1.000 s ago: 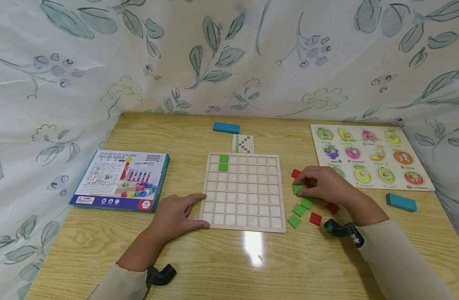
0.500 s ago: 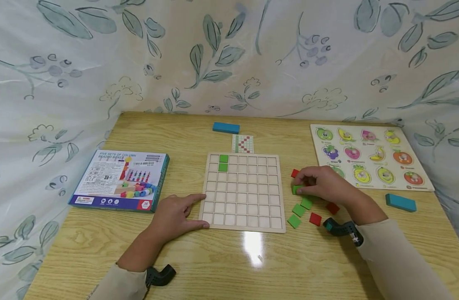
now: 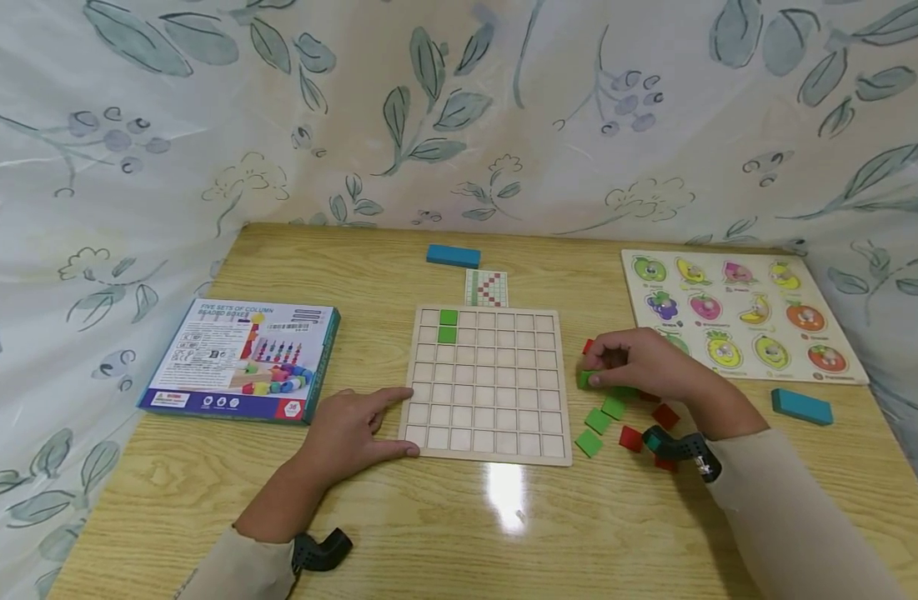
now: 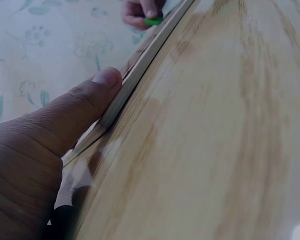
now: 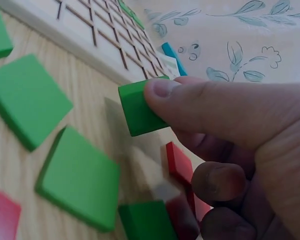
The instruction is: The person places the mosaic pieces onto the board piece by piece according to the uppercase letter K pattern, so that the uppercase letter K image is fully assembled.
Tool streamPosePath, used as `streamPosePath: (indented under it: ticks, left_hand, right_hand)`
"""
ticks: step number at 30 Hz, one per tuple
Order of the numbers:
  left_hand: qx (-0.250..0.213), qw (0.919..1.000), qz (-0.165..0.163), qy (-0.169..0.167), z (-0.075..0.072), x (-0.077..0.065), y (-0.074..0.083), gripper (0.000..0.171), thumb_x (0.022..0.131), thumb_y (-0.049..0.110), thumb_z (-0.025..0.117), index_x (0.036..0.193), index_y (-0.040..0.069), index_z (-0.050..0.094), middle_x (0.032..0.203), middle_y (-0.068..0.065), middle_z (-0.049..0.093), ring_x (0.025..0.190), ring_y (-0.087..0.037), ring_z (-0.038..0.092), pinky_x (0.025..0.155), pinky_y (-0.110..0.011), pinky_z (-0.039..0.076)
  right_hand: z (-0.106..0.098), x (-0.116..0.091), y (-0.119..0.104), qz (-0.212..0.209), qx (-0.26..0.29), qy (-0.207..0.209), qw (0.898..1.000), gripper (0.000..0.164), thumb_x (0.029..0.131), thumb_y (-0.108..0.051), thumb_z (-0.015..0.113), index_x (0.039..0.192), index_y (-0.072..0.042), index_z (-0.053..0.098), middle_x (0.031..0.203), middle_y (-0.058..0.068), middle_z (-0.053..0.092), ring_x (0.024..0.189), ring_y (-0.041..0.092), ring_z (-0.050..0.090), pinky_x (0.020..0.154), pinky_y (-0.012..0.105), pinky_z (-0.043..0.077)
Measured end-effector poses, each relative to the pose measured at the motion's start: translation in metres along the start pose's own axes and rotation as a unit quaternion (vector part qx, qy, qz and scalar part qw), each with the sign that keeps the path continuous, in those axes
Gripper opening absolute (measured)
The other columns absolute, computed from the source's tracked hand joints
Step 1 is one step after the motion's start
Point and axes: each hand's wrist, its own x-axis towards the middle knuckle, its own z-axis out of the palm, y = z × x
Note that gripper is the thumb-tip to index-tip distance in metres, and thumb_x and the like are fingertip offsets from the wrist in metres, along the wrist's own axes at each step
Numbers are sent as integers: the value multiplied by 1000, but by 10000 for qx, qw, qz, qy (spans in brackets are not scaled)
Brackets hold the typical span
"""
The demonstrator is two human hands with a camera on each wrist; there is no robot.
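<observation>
My right hand (image 3: pixel 642 367) pinches a green square tile (image 5: pixel 140 107) between thumb and forefinger, lifted off the table in the right wrist view. Below and around it lie several loose green tiles (image 3: pixel 598 420) and red tiles (image 3: pixel 631 437). To the left is a wooden grid board (image 3: pixel 474 375), with two green tiles (image 3: pixel 448 317) in its second column, in the top two rows. My left hand (image 3: pixel 346 433) rests at the board's left edge, thumb near the front corner and forefinger higher up. In the left wrist view the thumb (image 4: pixel 107 77) touches the board's edge.
A small pattern card (image 3: pixel 486 287) lies behind the board, with a blue block (image 3: pixel 453 256) beyond it. At left is a bead-set box (image 3: pixel 241 358). A fruit puzzle board (image 3: pixel 744 317) and another blue block (image 3: pixel 802 406) lie at right.
My right hand has picked up a green tile from the pile and shifted slightly left with it. The left hand has stayed at the board's edge.
</observation>
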Motion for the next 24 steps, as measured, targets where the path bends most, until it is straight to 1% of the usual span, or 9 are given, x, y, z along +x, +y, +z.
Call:
streamPosePath:
  ticks: [3, 7, 10, 14, 24]
  left_hand:
    - [34, 10000, -11, -12, 0, 0, 0, 77, 73, 65, 91, 137, 24, 73, 62, 20, 30, 57, -2, 23, 64, -30, 29]
    - [85, 10000, -29, -33, -1, 0, 1, 78, 73, 65, 91, 137, 24, 73, 62, 20, 31, 57, -3, 23, 64, -30, 29]
    - [106, 9999, -36, -44, -1, 1, 2, 78, 73, 65, 90, 137, 24, 73, 62, 20, 31, 57, -2, 23, 64, -30, 30]
    - [95, 9999, -63, -83, -2, 1, 3, 78, 73, 65, 90, 137, 24, 73, 62, 20, 31, 57, -2, 23, 65, -31, 30]
    - [81, 10000, -12, -28, -4, 0, 3, 79, 72, 65, 91, 137, 23, 73, 62, 21, 32, 57, -2, 24, 63, -30, 30]
  right_hand:
    - [1, 4, -4, 3, 47, -39, 10000, 12, 93, -18, 87, 98, -18, 76, 89, -1, 69, 84, 21, 60, 74, 29, 50]
    - [2, 11, -10, 5, 173, -81, 9998, 12, 93, -18, 87, 99, -17, 77, 87, 0, 65, 82, 22, 58, 72, 29, 48]
    - [3, 18, -14, -82, 295, -119, 9995, 12, 93, -18, 86, 99, -16, 77, 86, 2, 64, 81, 23, 57, 70, 30, 47]
    - [4, 27, -18, -238, 391, -161, 9988, 11, 93, -16, 86, 99, -15, 76, 87, 2, 66, 82, 24, 57, 72, 31, 48]
    - [15, 52, -35, -355, 593, -249, 9973, 12, 92, -16, 87, 100, -16, 77, 90, 3, 69, 83, 27, 57, 73, 34, 47]
